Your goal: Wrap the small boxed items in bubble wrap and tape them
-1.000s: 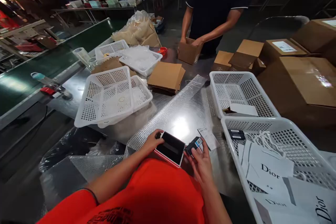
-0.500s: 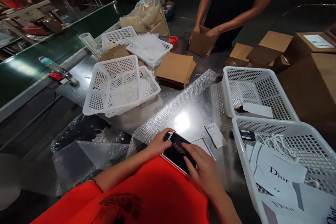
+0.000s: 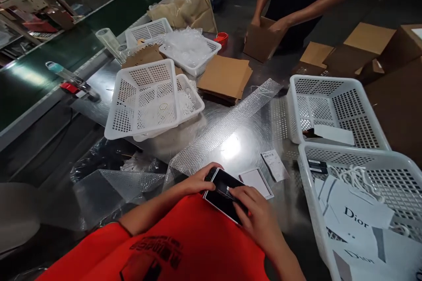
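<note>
A shallow black box with a white rim (image 3: 219, 204) is held close against my red shirt. My left hand (image 3: 199, 180) grips its left end, the thumb lying over the dark item on top. My right hand (image 3: 259, 210) pinches the right part of that slim black item (image 3: 222, 188), which lies over the box; a small pale patch shows by the fingertips. The item's exact kind cannot be made out. Just beyond, a white panel with a dark border (image 3: 259, 182) lies on the metal table (image 3: 184, 151), with a printed paper slip (image 3: 275, 166) beside it.
Bubble wrap (image 3: 227, 125) stretches across the table. White baskets (image 3: 141, 101) stand at left; another basket (image 3: 305, 193) at right holds Dior bags (image 3: 356, 215) and cords. Flat cardboard (image 3: 224, 77) lies behind. A co-worker's hands hold a carton (image 3: 262, 39) across the table.
My view has shifted slightly, uncovering more of the white panel. My fingers have moved a little on the dark item, and a pale patch now shows by my right fingertips.
</note>
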`<act>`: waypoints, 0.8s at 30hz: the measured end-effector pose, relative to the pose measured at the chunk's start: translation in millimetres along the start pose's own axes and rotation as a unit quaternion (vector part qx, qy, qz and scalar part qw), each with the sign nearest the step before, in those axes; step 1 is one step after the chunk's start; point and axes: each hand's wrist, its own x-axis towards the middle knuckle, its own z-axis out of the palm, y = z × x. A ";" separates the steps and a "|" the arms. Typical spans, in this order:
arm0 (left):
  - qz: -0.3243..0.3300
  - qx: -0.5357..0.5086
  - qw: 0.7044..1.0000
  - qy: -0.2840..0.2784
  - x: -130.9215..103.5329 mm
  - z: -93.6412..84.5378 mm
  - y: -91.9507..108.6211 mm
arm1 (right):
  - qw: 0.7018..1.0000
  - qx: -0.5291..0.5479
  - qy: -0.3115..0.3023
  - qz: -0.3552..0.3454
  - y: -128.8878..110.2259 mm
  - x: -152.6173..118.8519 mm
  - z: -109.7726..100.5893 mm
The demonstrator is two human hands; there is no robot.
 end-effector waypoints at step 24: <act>0.014 -0.073 0.994 -0.077 0.8 -10.9 -14.1 | 0.996 -0.062 0.048 -0.042 -9.5 -2.2 8.4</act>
